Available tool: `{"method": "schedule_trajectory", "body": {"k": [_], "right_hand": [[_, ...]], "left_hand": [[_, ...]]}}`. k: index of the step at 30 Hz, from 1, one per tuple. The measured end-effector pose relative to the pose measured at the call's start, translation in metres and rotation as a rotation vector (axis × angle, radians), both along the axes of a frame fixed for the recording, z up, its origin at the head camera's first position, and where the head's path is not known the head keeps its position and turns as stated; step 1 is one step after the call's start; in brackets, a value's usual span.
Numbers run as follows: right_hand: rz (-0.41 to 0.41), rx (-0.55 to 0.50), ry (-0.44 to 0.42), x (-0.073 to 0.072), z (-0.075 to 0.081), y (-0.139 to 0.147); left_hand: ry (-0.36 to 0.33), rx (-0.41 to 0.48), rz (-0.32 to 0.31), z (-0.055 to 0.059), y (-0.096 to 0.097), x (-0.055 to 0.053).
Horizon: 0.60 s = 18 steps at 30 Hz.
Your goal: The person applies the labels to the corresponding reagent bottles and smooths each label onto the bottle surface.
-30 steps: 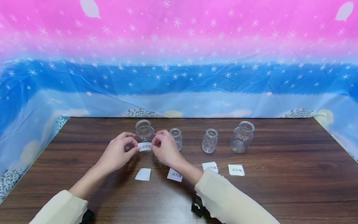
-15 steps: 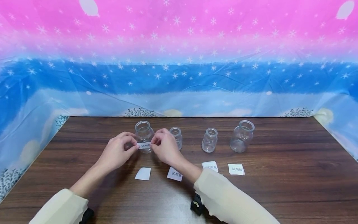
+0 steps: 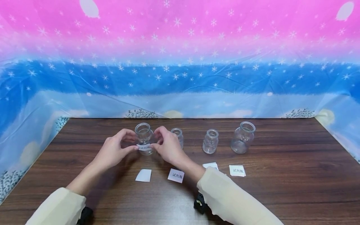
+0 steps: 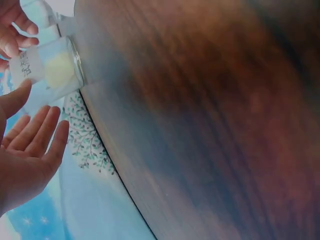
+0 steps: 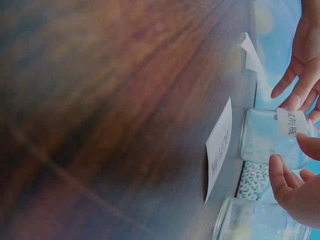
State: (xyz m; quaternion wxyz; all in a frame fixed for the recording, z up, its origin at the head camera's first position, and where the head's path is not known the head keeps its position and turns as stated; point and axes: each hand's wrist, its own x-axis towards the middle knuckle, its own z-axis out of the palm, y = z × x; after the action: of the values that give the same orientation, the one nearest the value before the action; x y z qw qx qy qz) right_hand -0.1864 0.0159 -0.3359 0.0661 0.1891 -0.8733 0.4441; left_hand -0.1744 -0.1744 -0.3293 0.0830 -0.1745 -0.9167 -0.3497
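A clear glass jar [image 3: 144, 135] stands upright at the left of the row, with a white paper label [image 3: 144, 147] bearing printed characters across its front. My left hand [image 3: 113, 150] is at the jar's left, its thumb touching the label's left end. The fingers of the left hand [image 4: 30, 155] are spread and fairly straight in the left wrist view. From the other side, my right hand [image 3: 168, 145] presses its thumb on the label's right end. The right hand's fingers [image 5: 281, 180] reach along the glass, loosely bent. Whether they touch the glass, I cannot tell.
A small jar [image 3: 177, 134] is partly behind the right hand. Another small jar [image 3: 210, 142] and a large jar [image 3: 243, 138] stand farther right. In front lie a blank paper piece [image 3: 143, 175], a printed label [image 3: 176, 175] and label stacks [image 3: 237, 170] on the wooden table [image 3: 140, 206].
Both hands pinched the label's ends in front of the jar earlier. Now their fingers have opened away from the thumbs toward the jar's sides, and the label lies against the glass under the thumbs.
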Motion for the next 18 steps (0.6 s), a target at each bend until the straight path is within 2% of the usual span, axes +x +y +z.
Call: {"method": "schedule_trajectory", "body": {"k": [6,12,18], "right_hand": [[0.009,0.046,0.039,-0.001,0.001,0.000],[0.017,0.096,0.025,-0.002,0.002,0.000],[0.037,0.093,0.028,-0.003,0.001,0.000]], "left_hand": [[-0.033,0.016,-0.033,0.004,-0.001,-0.001],[-0.033,-0.009,-0.041,0.002,-0.005,-0.005],[-0.041,-0.016,-0.049,0.000,-0.011,-0.011]]}}
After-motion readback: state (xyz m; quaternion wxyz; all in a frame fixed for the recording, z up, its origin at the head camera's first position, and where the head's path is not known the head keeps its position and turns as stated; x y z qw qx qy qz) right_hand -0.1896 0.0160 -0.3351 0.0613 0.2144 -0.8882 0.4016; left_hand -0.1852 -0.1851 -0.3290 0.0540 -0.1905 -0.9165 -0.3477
